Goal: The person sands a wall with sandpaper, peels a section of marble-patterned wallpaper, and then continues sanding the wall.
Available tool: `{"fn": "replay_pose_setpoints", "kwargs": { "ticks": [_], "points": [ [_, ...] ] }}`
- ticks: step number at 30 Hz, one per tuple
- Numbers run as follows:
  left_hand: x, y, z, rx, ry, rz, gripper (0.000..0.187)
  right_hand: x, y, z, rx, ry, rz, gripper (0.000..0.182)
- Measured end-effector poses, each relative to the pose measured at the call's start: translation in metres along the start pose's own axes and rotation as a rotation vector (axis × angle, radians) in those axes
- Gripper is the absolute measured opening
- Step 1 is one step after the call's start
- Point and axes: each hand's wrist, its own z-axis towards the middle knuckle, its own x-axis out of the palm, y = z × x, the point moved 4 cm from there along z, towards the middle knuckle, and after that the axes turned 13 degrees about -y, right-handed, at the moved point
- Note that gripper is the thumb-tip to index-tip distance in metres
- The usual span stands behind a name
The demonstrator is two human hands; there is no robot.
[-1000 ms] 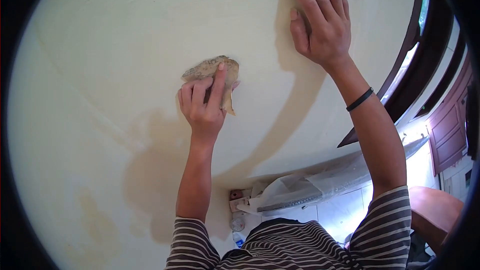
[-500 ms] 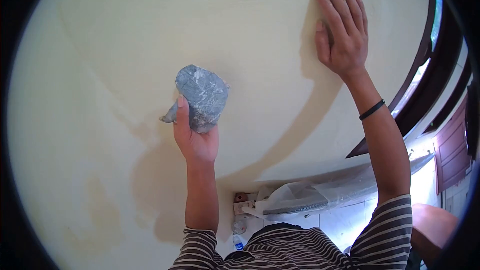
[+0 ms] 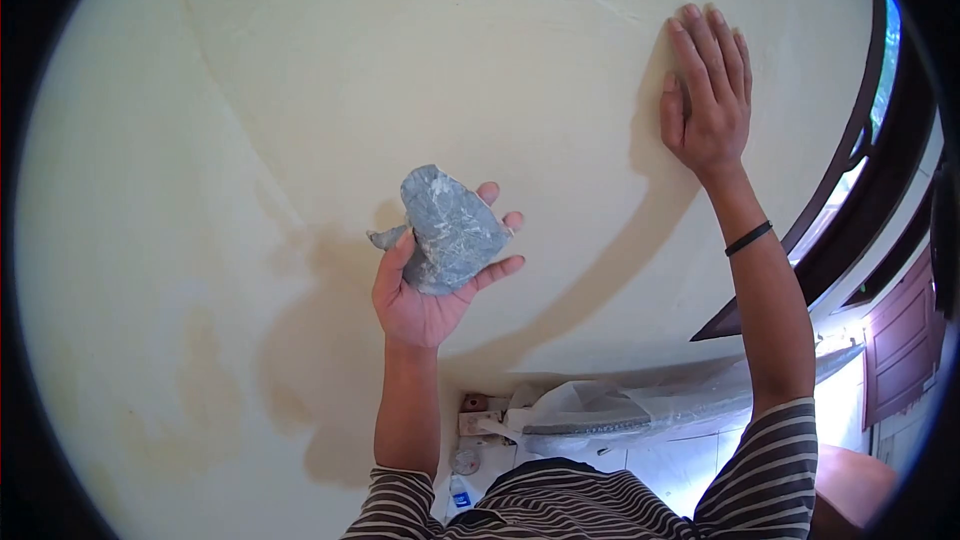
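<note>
A worn, crumpled grey-blue sheet with white dusty streaks, which looks like sandpaper (image 3: 450,235), is in my left hand (image 3: 425,310). The palm faces me, the thumb presses over the sheet's left side, and the other fingers are behind it with their tips showing at the right edge. A narrow flap of the sheet sticks out left of the thumb. My right hand (image 3: 710,105) lies flat on the cream wall (image 3: 330,110), fingers stretched upward, to the upper right of the sheet. It holds nothing that I can see.
A dark-framed window (image 3: 880,190) curves along the right side. Low down, clear plastic sheeting (image 3: 640,410) covers a long item. A water bottle (image 3: 459,492) stands near the wall's foot. A reddish-brown door (image 3: 903,340) is at the far right.
My left hand has turned, tilting the sheet to the right, and its fingertips now show beyond the sheet's edge. The right hand stays flat on the wall; the view has shifted slightly.
</note>
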Motion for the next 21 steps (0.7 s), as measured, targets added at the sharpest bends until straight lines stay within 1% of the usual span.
{"fn": "replay_pose_setpoints", "kwargs": {
  "ticks": [3,6,8,10,11,12,13,15,18,21],
  "points": [
    [0.009,0.008,-0.001,0.029,-0.08,0.022,0.069,-0.001,0.001,0.0,0.003,0.002,0.008,0.049],
    [0.017,0.013,0.002,0.101,-0.222,0.308,0.069,-0.002,0.0,0.002,0.015,0.015,0.013,0.049],
    [0.024,0.014,-0.001,0.134,-0.263,0.343,0.063,-0.001,0.002,0.0,0.031,0.043,-0.005,0.049],
    [0.032,0.01,-0.006,0.184,-0.294,0.396,0.056,-0.019,0.024,-0.004,0.093,0.099,0.016,0.053],
    [0.038,0.01,-0.011,0.221,-0.308,0.419,0.052,-0.039,0.046,-0.003,0.163,0.094,0.168,0.054],
    [0.042,0.012,-0.016,0.257,-0.33,0.436,0.047,-0.056,0.07,-0.01,0.249,0.139,0.308,0.054],
    [0.044,0.016,-0.019,0.265,-0.342,0.47,0.053,-0.073,0.095,-0.012,0.341,0.223,0.449,0.055],
    [0.043,0.025,-0.024,0.267,-0.372,0.544,0.063,-0.097,0.138,-0.016,0.52,0.344,0.635,0.054],
    [0.05,0.038,-0.034,0.256,-0.331,0.55,0.061,-0.114,0.167,-0.022,0.709,0.415,0.765,0.052],
    [0.058,0.048,-0.041,0.215,-0.294,0.423,0.022,-0.124,0.177,-0.029,0.849,0.381,0.891,0.05]
  ]
}}
